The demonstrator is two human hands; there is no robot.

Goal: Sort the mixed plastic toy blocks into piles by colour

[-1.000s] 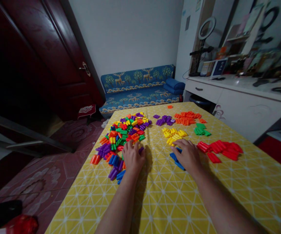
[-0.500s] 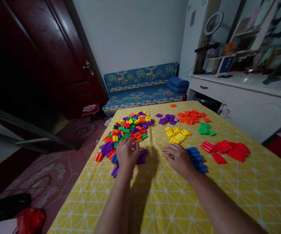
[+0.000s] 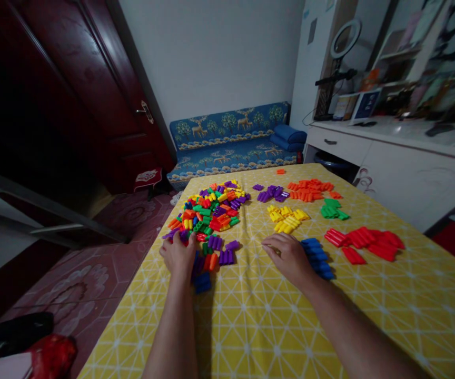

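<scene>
A mixed heap of small coloured plastic blocks (image 3: 210,209) lies on the yellow patterned tablecloth (image 3: 275,321). My left hand (image 3: 179,255) rests at the heap's near left edge, fingers curled over blocks; what it grips is hidden. Purple and blue blocks (image 3: 223,256) lie just right of it. My right hand (image 3: 288,256) lies palm down, fingers together, touching the left side of a blue pile (image 3: 316,256). Sorted piles sit beyond: yellow (image 3: 288,219), purple (image 3: 270,193), orange (image 3: 308,190), green (image 3: 332,209), red (image 3: 365,242).
A white desk with drawers (image 3: 393,163) stands to the right, with a ring light (image 3: 344,39) and clutter on it. A blue patterned sofa (image 3: 231,139) is behind the table, a dark wooden door (image 3: 105,95) at left. The table's left edge drops to a tiled floor.
My left hand moved left and nearer, dragging blocks along the heap's near edge. My right hand slid off the blue pile to its left side and has stayed there.
</scene>
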